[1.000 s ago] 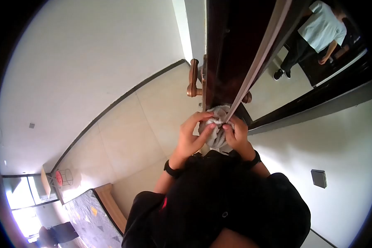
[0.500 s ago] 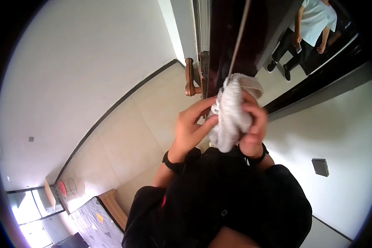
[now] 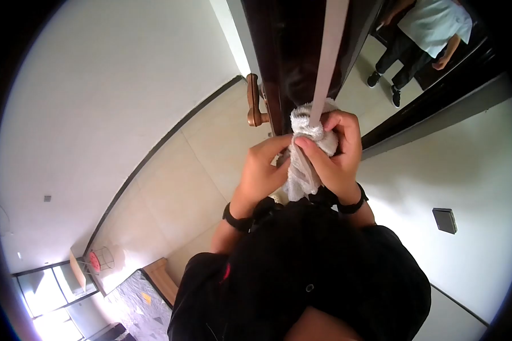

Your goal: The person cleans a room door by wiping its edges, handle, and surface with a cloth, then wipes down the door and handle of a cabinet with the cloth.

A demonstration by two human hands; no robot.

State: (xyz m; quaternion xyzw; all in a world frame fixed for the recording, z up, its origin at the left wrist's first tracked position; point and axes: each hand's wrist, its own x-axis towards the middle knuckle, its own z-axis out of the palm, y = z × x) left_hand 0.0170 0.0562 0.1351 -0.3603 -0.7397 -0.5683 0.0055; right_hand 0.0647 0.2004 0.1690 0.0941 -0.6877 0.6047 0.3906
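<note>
Head view: bunched white cloth (image 3: 302, 177) before dark door (image 3: 290, 57), long axis running from pale strip (image 3: 327, 62) toward black-clad person (image 3: 301, 267); left hand (image 3: 261, 167) and right hand (image 3: 342, 156) both pinch it narrowly.

The right hand (image 3: 344, 159) is now laying its thumb over the cloth (image 3: 302, 173), and the strip (image 3: 328, 62), edge-on a moment ago, is showing its broad face.

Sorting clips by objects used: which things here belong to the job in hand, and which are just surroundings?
In the job: crumpled white cloth, in left hand and right hand; pale flat strip reaching it.

Surroundings: bronze lever door handle; red-topped, thin-framed stool.
</note>
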